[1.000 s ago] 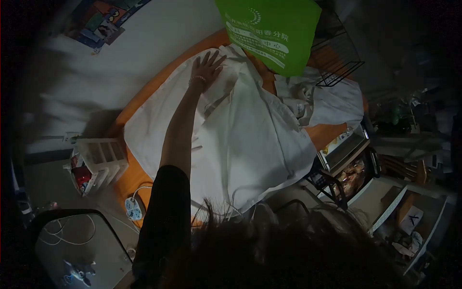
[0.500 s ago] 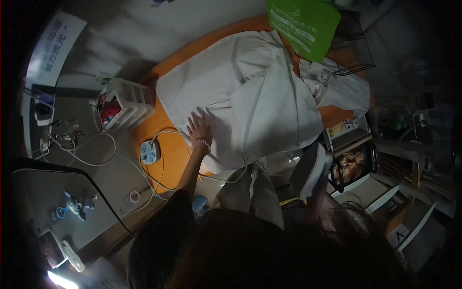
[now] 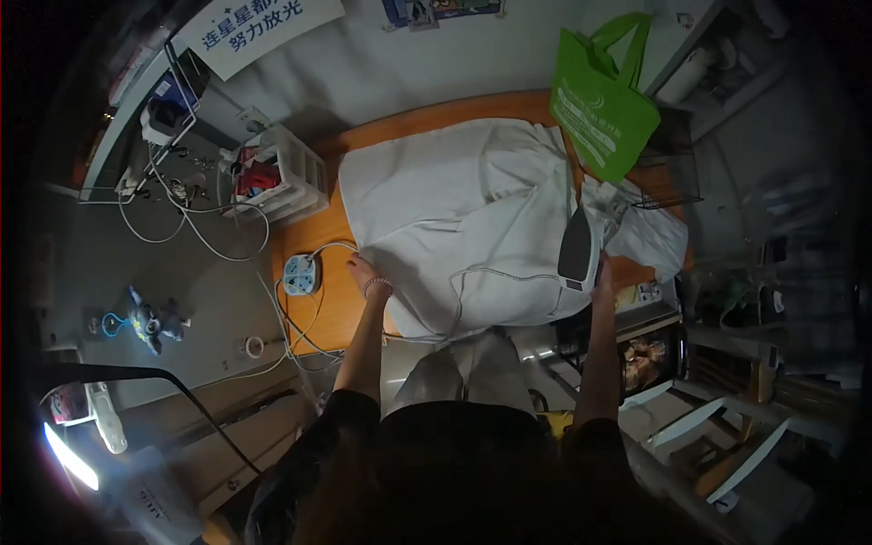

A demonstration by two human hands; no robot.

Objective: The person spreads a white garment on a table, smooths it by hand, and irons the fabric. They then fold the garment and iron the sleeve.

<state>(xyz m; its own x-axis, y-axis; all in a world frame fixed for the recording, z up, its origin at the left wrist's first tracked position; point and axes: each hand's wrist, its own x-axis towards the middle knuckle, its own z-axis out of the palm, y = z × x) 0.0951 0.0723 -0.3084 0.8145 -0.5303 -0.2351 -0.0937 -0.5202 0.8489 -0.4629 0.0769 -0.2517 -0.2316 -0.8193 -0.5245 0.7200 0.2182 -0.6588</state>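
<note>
A wide white cloth [image 3: 418,191], creased and folded over itself toward the right, covers most of the orange tabletop. My left hand [image 3: 365,271] is at its left edge, with fingers curled in at the border; the fingertips are partly hidden. At the cloth's right edge, my right hand [image 3: 603,280] grips a handheld iron [image 3: 578,250], holding it upright so that its dark soleplate faces left. The iron's pale cord [image 3: 504,271] runs across the cloth and down to its front edge.
Left of the cloth are a power strip [image 3: 301,274] with cables and a clear plastic drawer box [image 3: 291,177]. A green tote bag [image 3: 604,113] and a black wire basket [image 3: 672,182] stand at the back right. A crumpled white bundle [image 3: 656,238] lies beyond the iron.
The iron has risen from low beside the table to the cloth's right edge. My left hand has gone from lying flat on the cloth to curling at its left border. The view has shifted.
</note>
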